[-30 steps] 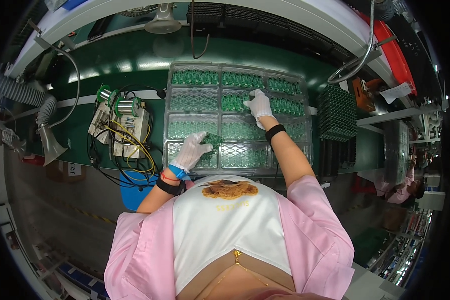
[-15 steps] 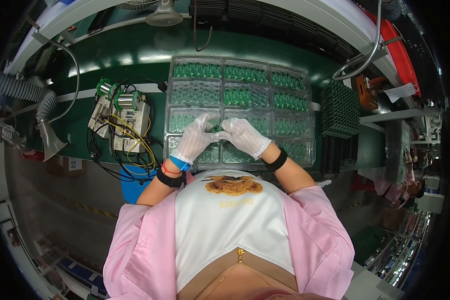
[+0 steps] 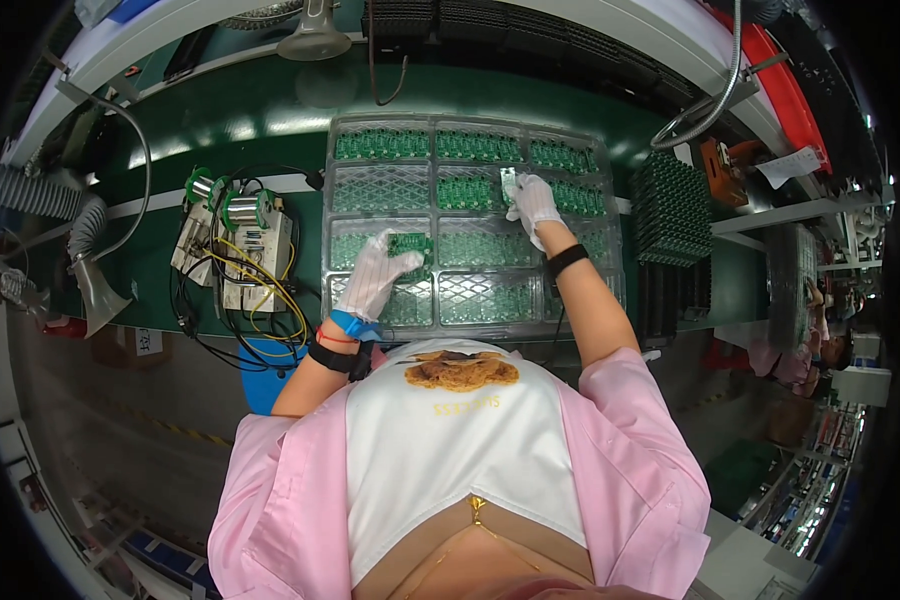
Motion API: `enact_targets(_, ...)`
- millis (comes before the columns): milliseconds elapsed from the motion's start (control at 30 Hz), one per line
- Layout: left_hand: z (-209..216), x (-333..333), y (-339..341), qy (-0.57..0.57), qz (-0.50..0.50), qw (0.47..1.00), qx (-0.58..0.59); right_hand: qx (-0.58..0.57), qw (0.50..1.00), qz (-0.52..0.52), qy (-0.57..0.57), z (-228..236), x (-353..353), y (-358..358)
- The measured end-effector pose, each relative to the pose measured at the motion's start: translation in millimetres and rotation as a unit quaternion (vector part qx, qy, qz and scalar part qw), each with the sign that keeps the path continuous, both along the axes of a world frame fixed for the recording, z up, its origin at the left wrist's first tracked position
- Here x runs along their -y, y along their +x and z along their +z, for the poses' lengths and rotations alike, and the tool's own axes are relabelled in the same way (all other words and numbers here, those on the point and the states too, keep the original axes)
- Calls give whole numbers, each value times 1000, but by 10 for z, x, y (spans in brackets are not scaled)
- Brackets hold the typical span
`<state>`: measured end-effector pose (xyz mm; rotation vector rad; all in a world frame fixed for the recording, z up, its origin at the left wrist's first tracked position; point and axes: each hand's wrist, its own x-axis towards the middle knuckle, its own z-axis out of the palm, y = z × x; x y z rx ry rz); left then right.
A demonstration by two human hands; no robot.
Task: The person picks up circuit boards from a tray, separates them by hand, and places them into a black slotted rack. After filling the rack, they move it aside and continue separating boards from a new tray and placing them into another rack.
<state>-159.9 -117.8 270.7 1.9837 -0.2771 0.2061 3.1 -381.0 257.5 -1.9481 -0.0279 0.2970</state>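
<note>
A clear plastic tray (image 3: 381,214) divided into compartments lies before me, with small green circuit boards standing in rows in several of them. My left hand (image 3: 370,278), in a white striped glove, is closed on a strip of green circuit boards (image 3: 410,244) over the left side of the tray. Farther off and to the right, my gloved right hand (image 3: 534,203) pinches one small circuit board (image 3: 508,181). It is at the right end of a row of boards (image 3: 467,192) in the middle compartment of the second row from the back.
Solder spools (image 3: 246,210) and white feeder units with black and yellow cables stand left of the tray. To the right rises a stack of green boards (image 3: 673,208). A fume extraction horn (image 3: 100,290) hangs at the left, and a bent metal hose (image 3: 715,120) at the right.
My hands, together over the tray's near half before, are now apart. The right one has moved away and to the right with a small board; the left one has shifted slightly left.
</note>
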Motion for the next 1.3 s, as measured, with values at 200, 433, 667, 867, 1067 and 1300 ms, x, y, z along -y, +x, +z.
enact_targets(200, -276, -37, -26, -3, 31, 986, -165, 79, 951, 10, -298, -83, -114, 108)
enact_targets(433, 103, 84, -31, -7, -13, 997, -78, 138, 945, 18, -296, 172, -142, -17)
enact_targets(667, 386, 231, -19, -57, 33, 992, -107, 241, 857, 392, -231, 667, -593, -945)
enact_targets(867, 392, -4, -38, 208, -148, 966, 30, 412, 826, 371, -99, 553, -506, -944)
enact_targets(1067, 356, 89, -69, 52, -200, 977, 44, -315, 847, 283, 323, 676, -322, -981)
enact_targets(1300, 220, 45, -35, -106, -73, 986, -104, 106, 985, -44, -131, -69, 55, -12)
